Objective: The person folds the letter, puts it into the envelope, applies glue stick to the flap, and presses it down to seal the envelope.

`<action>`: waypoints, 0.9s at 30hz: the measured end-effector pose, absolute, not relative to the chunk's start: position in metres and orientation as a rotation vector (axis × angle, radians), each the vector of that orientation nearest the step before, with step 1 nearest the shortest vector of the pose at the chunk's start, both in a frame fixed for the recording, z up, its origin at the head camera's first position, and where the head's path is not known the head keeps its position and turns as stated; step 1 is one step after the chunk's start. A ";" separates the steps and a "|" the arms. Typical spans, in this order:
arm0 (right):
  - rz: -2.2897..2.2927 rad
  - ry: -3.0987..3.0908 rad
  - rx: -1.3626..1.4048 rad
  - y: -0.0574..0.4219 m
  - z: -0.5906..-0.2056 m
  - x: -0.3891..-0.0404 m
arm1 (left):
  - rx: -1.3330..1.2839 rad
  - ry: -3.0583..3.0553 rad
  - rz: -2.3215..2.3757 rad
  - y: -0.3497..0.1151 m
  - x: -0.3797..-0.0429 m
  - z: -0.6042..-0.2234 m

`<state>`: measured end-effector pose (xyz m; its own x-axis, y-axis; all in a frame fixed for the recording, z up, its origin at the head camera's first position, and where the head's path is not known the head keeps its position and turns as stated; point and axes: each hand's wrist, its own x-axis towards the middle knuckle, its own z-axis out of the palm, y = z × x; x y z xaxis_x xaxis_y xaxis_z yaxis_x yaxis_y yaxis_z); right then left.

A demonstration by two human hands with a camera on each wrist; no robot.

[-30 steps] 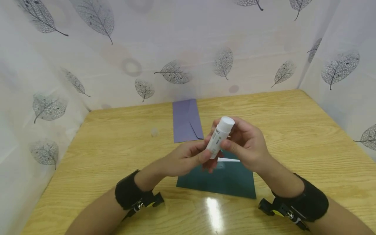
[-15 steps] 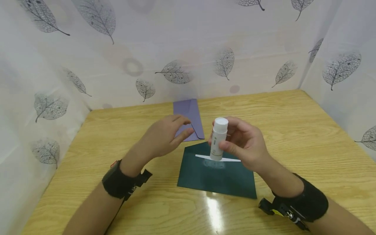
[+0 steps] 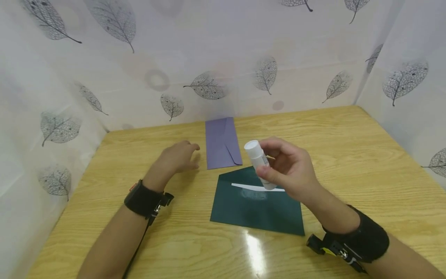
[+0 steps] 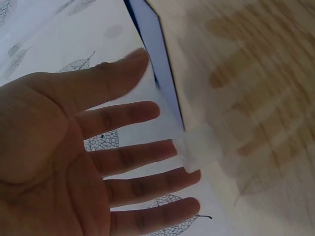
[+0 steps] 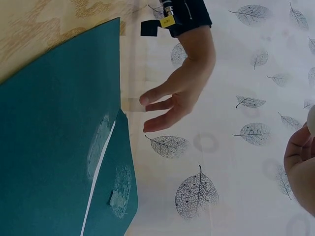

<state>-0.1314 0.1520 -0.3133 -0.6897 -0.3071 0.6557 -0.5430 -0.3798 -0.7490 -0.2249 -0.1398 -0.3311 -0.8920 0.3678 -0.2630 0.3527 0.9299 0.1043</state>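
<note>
My right hand [image 3: 289, 170] grips a white glue stick [image 3: 258, 155] between thumb and fingers, tilted above the dark green envelope [image 3: 258, 211]. That envelope lies with its flap up, and a white strip [image 3: 247, 187] shows along its opening. Whitish glue smears [image 5: 99, 142] mark both sides of the strip in the right wrist view. My left hand [image 3: 175, 159] is low over the table, left of a purple envelope [image 3: 221, 145]. Its fingers are extended in the left wrist view, beside a small translucent cap [image 4: 201, 147] on the table. In the head view the hand hides this cap.
The wooden table [image 3: 334, 155] has a white leaf-patterned curtain [image 3: 237, 58] along its back and sides. Black bands with small cameras circle both wrists, the left band [image 3: 143, 199] and the right band [image 3: 364, 234].
My left hand has let go of the glue stick and moved left, down toward the cap. My right hand keeps holding the glue stick, whose top now leans to the left.
</note>
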 end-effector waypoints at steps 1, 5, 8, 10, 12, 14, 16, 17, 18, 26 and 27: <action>2.204 -1.648 1.151 0.152 -0.313 -0.131 | 0.530 2.794 0.073 -0.140 -0.225 -0.332; 2.215 -1.650 1.141 0.151 -0.312 -0.131 | 0.499 2.762 0.072 -0.143 -0.228 -0.336; 2.214 -1.655 1.136 0.150 -0.312 -0.130 | 0.470 2.759 0.090 -0.146 -0.233 -0.341; 2.210 -1.651 1.143 0.150 -0.312 -0.130 | 0.460 2.763 0.109 -0.148 -0.236 -0.345; 2.187 -1.665 1.138 0.151 -0.313 -0.131 | 0.484 2.781 0.111 -0.150 -0.239 -0.347; 2.159 -1.688 1.129 0.151 -0.313 -0.131 | 0.505 2.795 0.120 -0.151 -0.240 -0.348; 2.120 -1.724 1.110 0.152 -0.313 -0.131 | 0.507 2.801 0.133 -0.152 -0.241 -0.347; 2.103 -1.743 1.099 0.152 -0.313 -0.131 | 0.508 2.803 0.139 -0.152 -0.241 -0.347; 2.093 -1.748 1.096 0.152 -0.313 -0.131 | 0.503 2.801 0.143 -0.152 -0.240 -0.346; 2.069 -1.761 1.079 0.151 -0.313 -0.130 | 0.503 2.895 0.257 -0.150 -0.243 -0.342; 2.075 -1.754 1.085 0.151 -0.313 -0.129 | 0.515 2.918 0.303 -0.149 -0.242 -0.341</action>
<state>-0.1294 0.1512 -0.3130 -0.7049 -0.2877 0.6484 -0.5916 -0.2659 -0.7611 -0.2421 -0.1487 -0.3410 -0.9273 0.3533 -0.1238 0.3203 0.9199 0.2262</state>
